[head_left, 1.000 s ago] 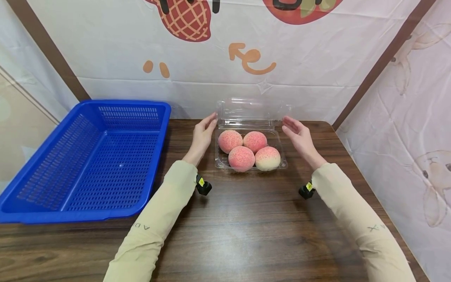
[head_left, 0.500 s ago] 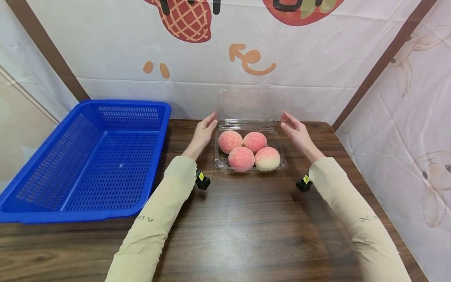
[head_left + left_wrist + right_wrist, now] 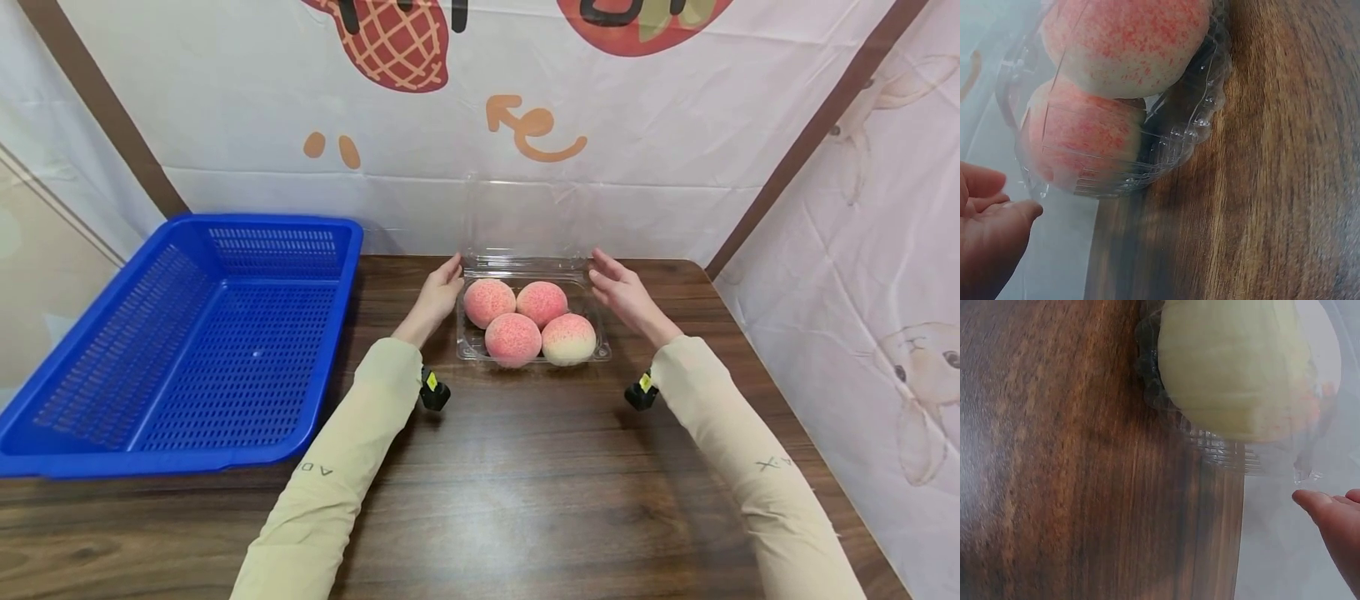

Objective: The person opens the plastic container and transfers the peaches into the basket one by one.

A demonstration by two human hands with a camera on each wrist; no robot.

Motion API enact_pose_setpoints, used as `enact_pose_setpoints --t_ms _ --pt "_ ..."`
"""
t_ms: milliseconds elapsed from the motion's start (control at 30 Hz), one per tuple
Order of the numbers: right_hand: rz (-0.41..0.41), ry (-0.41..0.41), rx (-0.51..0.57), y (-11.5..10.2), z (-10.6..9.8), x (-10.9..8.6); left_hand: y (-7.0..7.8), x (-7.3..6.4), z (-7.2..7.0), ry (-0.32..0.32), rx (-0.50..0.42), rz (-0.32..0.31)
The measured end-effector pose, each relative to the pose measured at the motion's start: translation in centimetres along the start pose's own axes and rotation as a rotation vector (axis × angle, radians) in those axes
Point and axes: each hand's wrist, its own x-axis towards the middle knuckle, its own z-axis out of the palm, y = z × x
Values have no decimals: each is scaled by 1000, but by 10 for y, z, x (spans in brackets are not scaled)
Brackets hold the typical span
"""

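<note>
A clear plastic clamshell box (image 3: 467,353) stands at the table's far edge with its lid (image 3: 528,215) raised against the cloth behind. Inside are several pink-and-cream peaches (image 3: 513,338). My left hand (image 3: 435,298) is at the box's far left corner, beside the hinge. In the left wrist view its thumb and fingertips come right up to the clear plastic; contact is hard to tell. At the far right corner is my right hand (image 3: 627,293), fingers extended. The right wrist view shows its thumb tip close to the plastic edge, near a pale peach (image 3: 1235,369).
To the left sits a large blue perforated basket (image 3: 318,367). The brown wooden table (image 3: 525,467) extends toward me in front of the box. A printed white cloth (image 3: 420,200) hangs directly behind the table, with more cloth on both sides.
The lid has swung further upright. Both hands have come slightly lower, and the right hand has moved left, closer to the box. Peaches and basket stay put.
</note>
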Motion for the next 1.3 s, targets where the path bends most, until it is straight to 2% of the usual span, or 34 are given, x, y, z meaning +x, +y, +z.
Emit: enact_pose_setpoints --t_ms 33,100,167,233,267,300,333,400,467,533,633,800,933,1033,1067,1167,1233,1300 --pt "-1 2 -9 1 0 0 16 -10 4 0 18 -28" --pt "-5 9 -28 5 -1 1 -15 9 -2 -18 -2 -16" --pt "-7 17 -50 8 0 1 -23 14 -2 -29 -18 -32" --pt "-9 23 -71 10 0 1 -25 14 -3 -43 -24 -67" --pt "-8 25 -90 11 0 1 -42 25 -6 -44 -31 -67" --pt "-7 26 -103 12 0 1 -47 27 -6 -45 -49 -46" --pt "-7 27 -126 13 0 0 -50 28 -7 -48 -53 -59" --pt "-11 25 -159 15 -1 -1 -55 32 -8 -52 -44 -99" --pt "-23 18 -192 16 -1 -2 -63 36 -8 -40 -19 -99" --pt "-32 14 -216 17 -1 -3 -68 38 -8 -33 6 -126" --pt "-37 13 -237 18 -1 -5 -69 34 -9 -25 23 -111" --pt "-15 27 -271 18 1 -8 -68 28 -12 -34 -35 -133" --pt "1 30 -291 17 3 -12 -63 21 -13 -14 -58 -135" --pt "24 40 -289 16 4 -14 -59 17 -11 38 -1 -148" --pt "33 41 -293 15 4 -15 -57 15 -10 37 -1 -159" --pt "72 48 -262 14 5 -17 -47 8 -5 91 47 -191" --pt "97 54 -244 13 6 -18 -38 2 -3 106 63 -191" --pt "118 61 -219 12 7 -20 -36 -1 0 142 103 -193"
